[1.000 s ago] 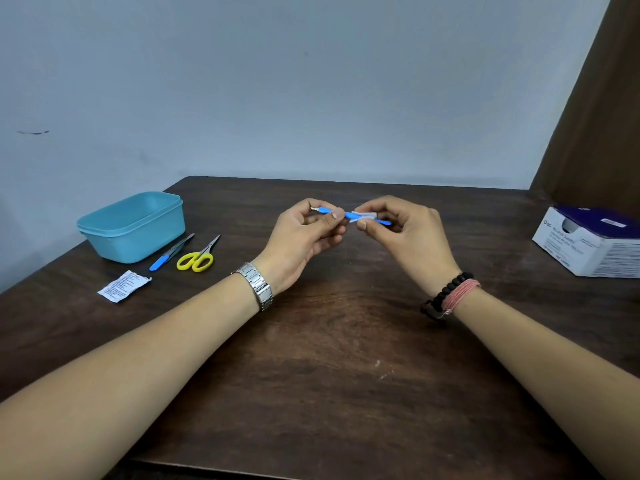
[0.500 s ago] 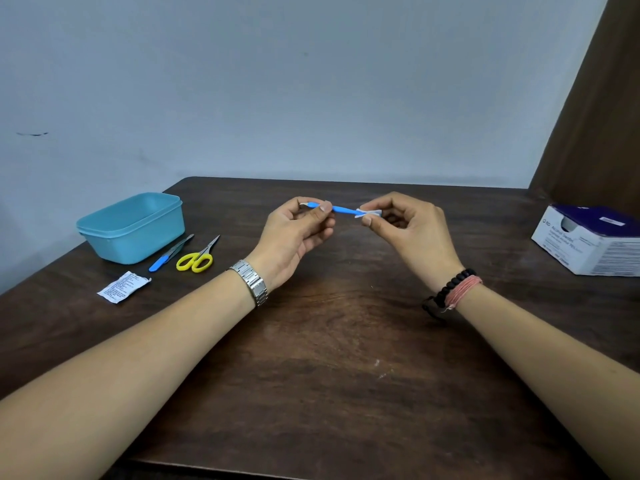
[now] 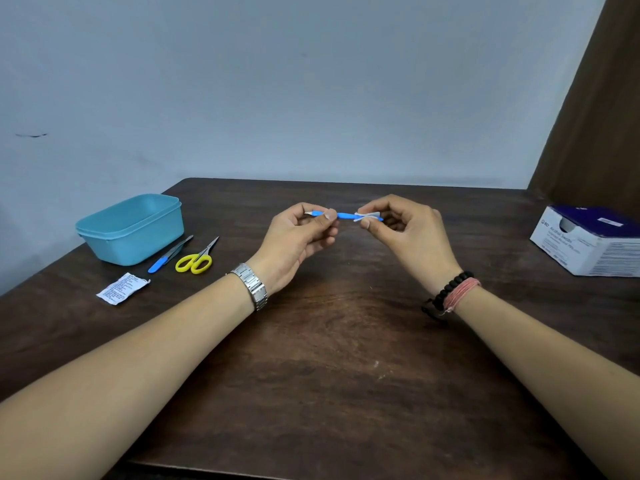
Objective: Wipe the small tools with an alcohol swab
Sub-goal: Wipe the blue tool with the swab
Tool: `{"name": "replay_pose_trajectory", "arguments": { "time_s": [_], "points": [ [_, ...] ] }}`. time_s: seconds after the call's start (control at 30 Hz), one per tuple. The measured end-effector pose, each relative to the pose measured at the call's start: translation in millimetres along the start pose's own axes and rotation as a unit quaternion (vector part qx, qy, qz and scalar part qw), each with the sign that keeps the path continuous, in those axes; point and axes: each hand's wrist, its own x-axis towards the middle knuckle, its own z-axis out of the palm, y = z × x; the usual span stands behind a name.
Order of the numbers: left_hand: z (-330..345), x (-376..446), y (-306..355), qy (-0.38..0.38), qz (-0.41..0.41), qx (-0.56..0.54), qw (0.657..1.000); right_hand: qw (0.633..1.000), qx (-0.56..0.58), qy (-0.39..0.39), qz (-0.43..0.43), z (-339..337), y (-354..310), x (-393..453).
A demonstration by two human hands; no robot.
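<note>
A thin blue-handled tool (image 3: 344, 215) is held level above the middle of the wooden table (image 3: 329, 341). My left hand (image 3: 298, 237) pinches its left end, where a metal tip pokes out. My right hand (image 3: 408, 233) pinches a white alcohol swab (image 3: 366, 216) folded around the tool's right end. At the left of the table lie yellow-handled scissors (image 3: 195, 260) and a second blue-handled tool (image 3: 168, 255).
A teal plastic tub (image 3: 131, 227) stands at the back left, with a torn white swab wrapper (image 3: 122, 288) in front of it. A white and blue swab box (image 3: 588, 242) sits at the right edge. A wall runs behind the table.
My right hand has slid the swab rightward along the blue tool, from near its middle to its right end. The left hand keeps its pinch and has shifted slightly left.
</note>
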Motion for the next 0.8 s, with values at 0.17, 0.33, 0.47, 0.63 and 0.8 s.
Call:
{"name": "replay_pose_trajectory", "arguments": {
  "time_s": [0.17,0.33,0.47,0.63,0.8],
  "points": [
    [6,-2,2,-0.016,0.003,0.017,1.000,1.000,0.000,0.000,-0.001,-2,0,1],
    [-4,1,4,0.010,0.010,0.005,1.000,1.000,0.018,0.007,0.008,-3,0,1],
    [3,-2,-2,-0.027,0.004,0.061,0.998,1.000,0.006,-0.006,-0.002,1,-1,-1],
    [3,-2,0,-0.017,0.002,0.052,0.999,1.000,0.024,0.008,0.013,-6,1,3],
    [2,-3,-2,-0.027,0.001,0.092,0.995,1.000,0.010,-0.003,0.003,-2,0,0]
  ]
}}
